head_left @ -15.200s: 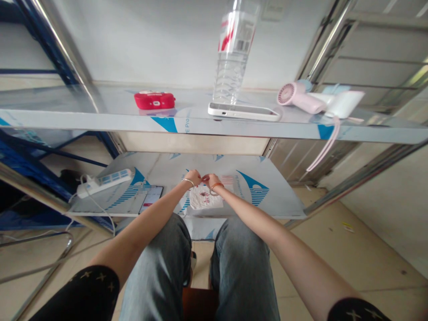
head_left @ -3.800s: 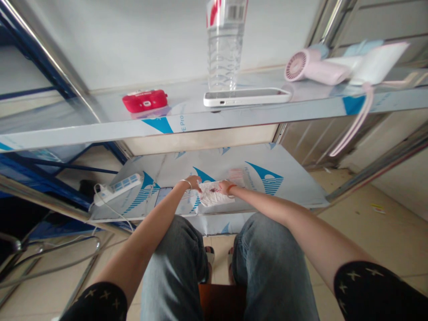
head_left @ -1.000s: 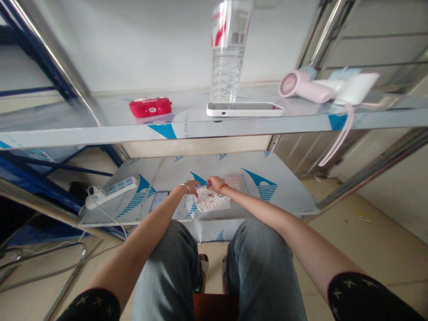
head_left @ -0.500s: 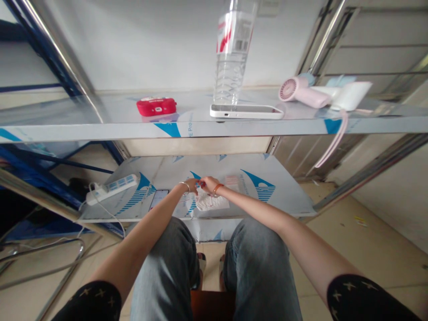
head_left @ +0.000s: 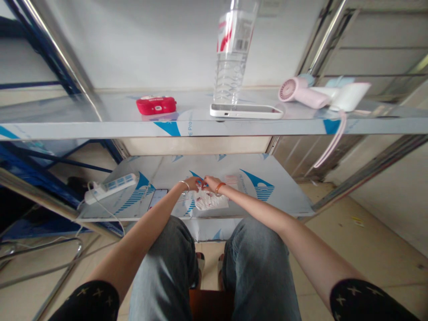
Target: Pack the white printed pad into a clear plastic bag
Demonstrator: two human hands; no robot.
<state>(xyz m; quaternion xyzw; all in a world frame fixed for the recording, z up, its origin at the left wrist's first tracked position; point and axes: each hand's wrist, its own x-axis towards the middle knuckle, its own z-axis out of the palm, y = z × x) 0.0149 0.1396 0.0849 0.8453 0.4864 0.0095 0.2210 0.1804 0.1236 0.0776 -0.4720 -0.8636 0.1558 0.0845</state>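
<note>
Over the lower metal shelf (head_left: 174,167), my left hand (head_left: 191,183) and my right hand (head_left: 211,183) meet with fingertips pinched close together. Something small and dark red shows at the fingertips, too small to name. Just below them lies a crumpled white sheet, like tissue or thin plastic (head_left: 210,201), with some small dark red specks. Its upper edge reaches my fingers; whether they grip it I cannot tell. A clear packet with reddish print (head_left: 233,180) is right of my right hand. A phone (head_left: 158,198) lies left of my left wrist.
A white power strip (head_left: 112,187) with a cable sits at the shelf's left end. On the upper shelf (head_left: 117,129) are a red case (head_left: 156,105), a clear bottle (head_left: 232,58), a white-cased phone (head_left: 246,111) and a pink handheld fan (head_left: 302,92) with a hanging strap.
My fingers have shifted slightly, the right hand drawing a little away from the left. More of the white sheet's upper part and its red specks shows between the hands.
</note>
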